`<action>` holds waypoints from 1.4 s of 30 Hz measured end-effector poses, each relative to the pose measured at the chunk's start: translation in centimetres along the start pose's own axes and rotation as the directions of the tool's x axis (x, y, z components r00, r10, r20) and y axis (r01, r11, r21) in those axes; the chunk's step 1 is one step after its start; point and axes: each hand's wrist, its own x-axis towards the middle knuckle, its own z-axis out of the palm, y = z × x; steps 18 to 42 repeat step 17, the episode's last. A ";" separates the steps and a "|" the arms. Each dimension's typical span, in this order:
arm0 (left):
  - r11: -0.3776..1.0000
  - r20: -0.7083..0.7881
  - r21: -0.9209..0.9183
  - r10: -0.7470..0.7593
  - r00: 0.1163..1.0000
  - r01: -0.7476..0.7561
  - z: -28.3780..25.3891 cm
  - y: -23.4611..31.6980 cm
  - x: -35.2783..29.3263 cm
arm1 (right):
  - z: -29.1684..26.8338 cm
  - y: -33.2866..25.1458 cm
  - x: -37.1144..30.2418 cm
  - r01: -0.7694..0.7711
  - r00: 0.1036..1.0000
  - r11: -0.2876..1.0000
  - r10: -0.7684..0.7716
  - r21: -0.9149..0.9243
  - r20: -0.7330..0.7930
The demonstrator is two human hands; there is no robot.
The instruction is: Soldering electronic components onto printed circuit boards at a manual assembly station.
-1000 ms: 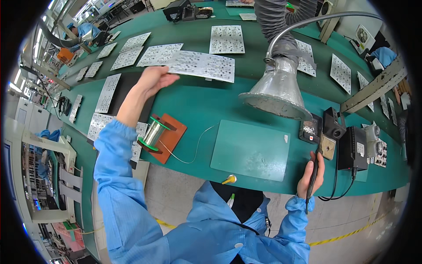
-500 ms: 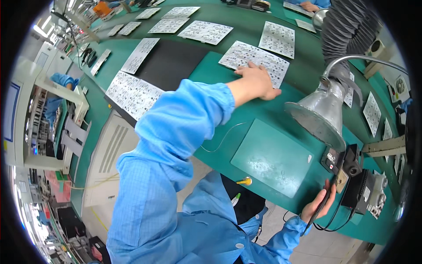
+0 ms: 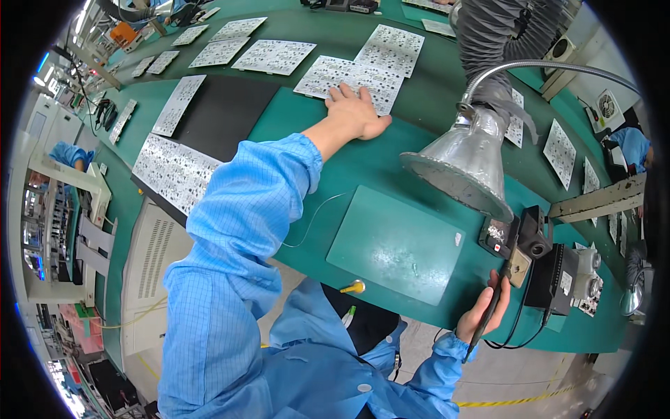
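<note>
My left hand (image 3: 354, 114) reaches far forward, palm down and fingers spread, on the near edge of a white circuit board panel (image 3: 342, 75) dotted with small dark marks. That panel meets or slightly overlaps another white board panel (image 3: 392, 49) behind it; I cannot tell which. Low on the right, my right hand (image 3: 481, 314) is closed round the black handle of a soldering iron (image 3: 493, 307). Its front end points at a tan sponge pad (image 3: 518, 268), and the tip is hard to make out. Between the hands lies a green work mat (image 3: 398, 244).
A metal fume hood (image 3: 464, 164) on a grey hose hangs right of centre. Below it stand a small black box (image 3: 497, 236) and a black soldering station (image 3: 551, 279). More board panels (image 3: 174, 171) lie left, partly on a black mat (image 3: 234, 108). A yellow knob (image 3: 354, 287) marks the bench edge.
The whole view has shifted, so the bench appears further left. The panel under my left hand now sits closer against the one behind it. My right hand keeps hold of the soldering iron.
</note>
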 end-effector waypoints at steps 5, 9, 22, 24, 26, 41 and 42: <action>0.998 -0.049 0.031 0.058 0.997 -0.057 -0.4 -1.8 2.2 | 0.0 0.1 0.1 -0.020 1.000 1.000 0.020 0.022 0.013; 0.997 -0.097 0.033 0.075 0.993 -0.072 0.2 -2.8 3.8 | 0.2 0.3 0.1 -0.019 1.000 1.000 0.019 0.024 0.011; 0.996 -0.246 0.059 0.078 0.966 -0.066 -3.7 -2.0 6.1 | -0.1 0.8 -0.1 -0.003 1.000 1.000 0.003 -0.012 0.022; 0.996 -0.246 0.059 0.078 0.966 -0.066 -3.7 -2.0 6.1 | -0.1 0.8 -0.1 -0.003 1.000 1.000 0.003 -0.012 0.022; 0.996 -0.246 0.059 0.078 0.966 -0.066 -3.7 -2.0 6.1 | -0.1 0.8 -0.1 -0.003 1.000 1.000 0.003 -0.012 0.022; 0.996 -0.246 0.059 0.078 0.966 -0.066 -3.7 -2.0 6.1 | -0.1 0.8 -0.1 -0.003 1.000 1.000 0.003 -0.012 0.022; 0.996 -0.246 0.059 0.078 0.966 -0.066 -3.7 -2.0 6.1 | -0.1 0.8 -0.1 -0.003 1.000 1.000 0.003 -0.012 0.022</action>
